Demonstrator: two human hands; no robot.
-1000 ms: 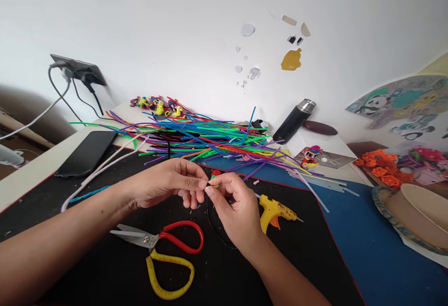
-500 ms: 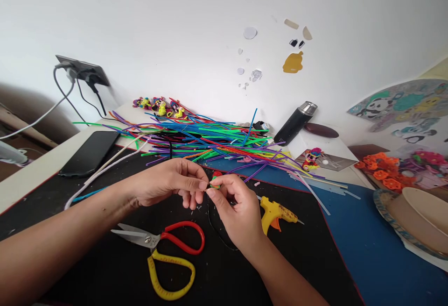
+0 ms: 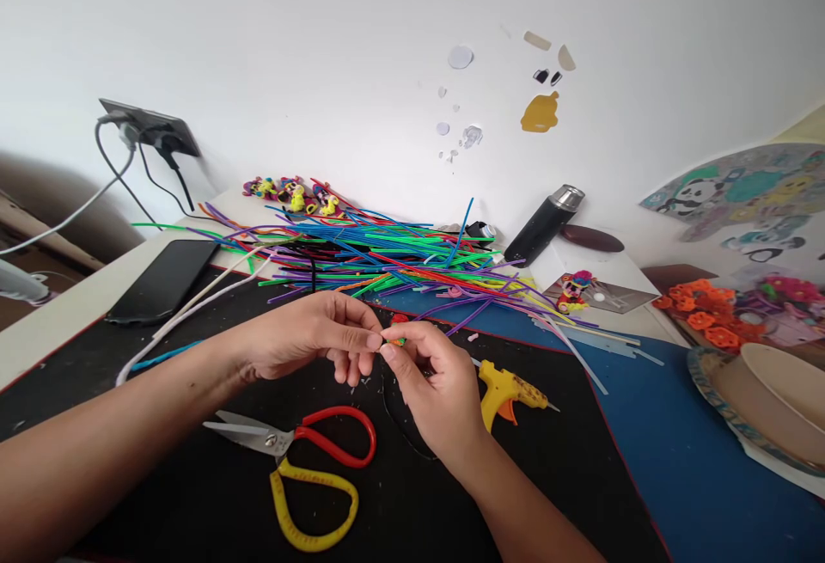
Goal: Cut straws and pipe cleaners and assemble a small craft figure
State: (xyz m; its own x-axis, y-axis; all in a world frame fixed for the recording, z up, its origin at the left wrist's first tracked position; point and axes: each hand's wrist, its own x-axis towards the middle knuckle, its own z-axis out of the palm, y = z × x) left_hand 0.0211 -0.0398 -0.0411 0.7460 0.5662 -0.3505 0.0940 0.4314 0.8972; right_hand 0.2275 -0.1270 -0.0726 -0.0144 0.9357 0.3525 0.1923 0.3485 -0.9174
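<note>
My left hand (image 3: 322, 335) is closed in a pinch, thumb against forefinger, on one end of a thin black strand (image 3: 390, 408). The strand hangs in a curve below the fingers toward the mat. Fingertip to fingertip with it, my right hand (image 3: 442, 395) is also closed, pinching a small red and green fuzzy piece (image 3: 399, 320) that pokes up behind its fingers. Most of that piece is hidden, and I cannot tell how the strand joins it. Scissors (image 3: 279, 453) with one red and one yellow handle lie slightly spread below my hands.
Behind my hands lies a heap of coloured pipe cleaners (image 3: 387, 245). A yellow glue gun (image 3: 506, 389) rests right of my right hand. Further out are a phone (image 3: 164, 281), a black flask (image 3: 543, 226), several small fuzzy figures (image 3: 295, 195) and a stack of plates (image 3: 728, 404).
The red and green piece has turned slightly between the fingertips. Both hands keep almost the same place and pinch.
</note>
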